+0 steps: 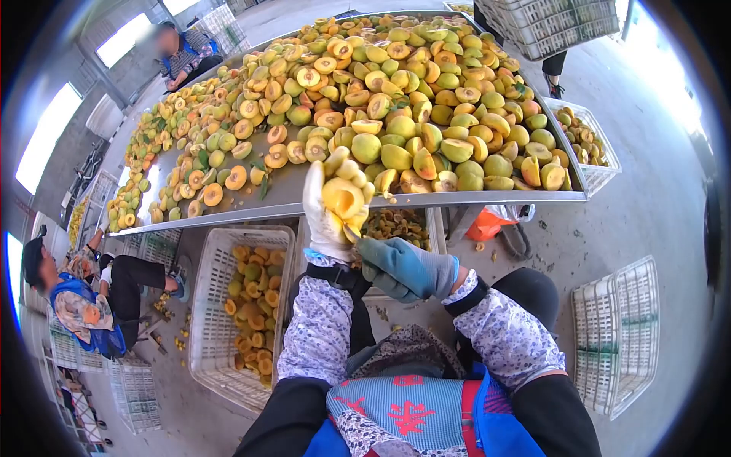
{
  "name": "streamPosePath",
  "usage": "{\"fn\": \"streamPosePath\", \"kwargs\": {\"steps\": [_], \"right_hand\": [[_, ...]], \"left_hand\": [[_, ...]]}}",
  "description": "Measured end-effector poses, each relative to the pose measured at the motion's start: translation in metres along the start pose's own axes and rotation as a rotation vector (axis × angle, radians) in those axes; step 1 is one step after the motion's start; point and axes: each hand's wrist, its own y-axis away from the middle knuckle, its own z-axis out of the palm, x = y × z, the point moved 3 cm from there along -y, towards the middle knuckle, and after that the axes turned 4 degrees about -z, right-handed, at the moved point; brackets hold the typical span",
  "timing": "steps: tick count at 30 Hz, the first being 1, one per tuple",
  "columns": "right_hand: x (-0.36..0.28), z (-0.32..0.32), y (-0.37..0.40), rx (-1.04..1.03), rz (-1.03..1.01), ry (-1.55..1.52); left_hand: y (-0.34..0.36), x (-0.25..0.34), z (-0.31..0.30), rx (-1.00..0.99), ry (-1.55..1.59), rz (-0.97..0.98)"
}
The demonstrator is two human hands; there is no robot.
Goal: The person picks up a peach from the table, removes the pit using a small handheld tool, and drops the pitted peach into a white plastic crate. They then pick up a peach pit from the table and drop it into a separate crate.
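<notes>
My left hand (323,228), in a white glove with yellow-stained fingertips, is closed around a halved yellow peach (343,198). Its cut face, with a hollow in the middle, is turned up towards me. In a blue-grey glove, my right hand (407,268) grips a small tool (351,233), perhaps a pitting knife. The tool's tip is at the lower edge of the peach half; most of its handle is hidden in my fingers. Both hands are just in front of the metal table (487,197), which bears a large heap of halved and whole peaches (403,99).
Under the table's near edge stand a white crate (204,305) of peach halves and another crate holding cut pieces (396,227). Crates (617,335) stand at the right. One person (91,305) sits at the left, another (186,57) at the far side. Somebody carries a crate (552,27) at the back.
</notes>
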Motion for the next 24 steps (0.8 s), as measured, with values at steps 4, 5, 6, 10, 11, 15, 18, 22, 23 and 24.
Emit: {"fn": "streamPosePath", "kwargs": {"steps": [4, 5, 6, 10, 11, 15, 18, 22, 23, 24], "right_hand": [[0.018, -0.026, -0.01, 0.53, -0.266, 0.984], [0.015, -0.026, -0.008, 0.562, -0.32, 0.989], [0.012, -0.025, -0.005, 0.596, -0.37, 0.992], [0.005, -0.028, 0.003, 0.691, -0.439, 1.021], [0.004, -0.028, 0.002, 0.695, -0.453, 1.013], [-0.003, -0.024, -0.002, 0.637, -0.428, 1.021], [0.005, -0.027, -0.006, 0.616, -0.438, 1.026], [0.007, -0.029, 0.001, 0.617, -0.401, 1.008], [0.007, -0.029, 0.002, 0.605, -0.375, 1.01], [0.007, -0.03, 0.002, 0.589, -0.356, 1.017]], "left_hand": [[0.006, 0.034, -0.009, 0.111, -0.146, 0.139], [0.016, 0.043, -0.004, 0.176, -0.209, 0.159], [0.026, 0.054, -0.008, 0.214, -0.314, 0.229], [0.071, 0.141, -0.043, 0.614, -1.177, 0.521], [0.074, 0.162, -0.062, 0.755, -1.628, 0.64], [0.053, 0.132, -0.004, 0.571, -1.682, 0.56], [0.006, 0.073, 0.018, 0.392, -1.869, 0.353], [-0.037, 0.024, 0.026, 0.379, -2.24, 0.172], [-0.04, 0.022, 0.03, 0.36, -2.272, 0.171], [-0.041, 0.021, 0.031, 0.339, -2.272, 0.129]]}}
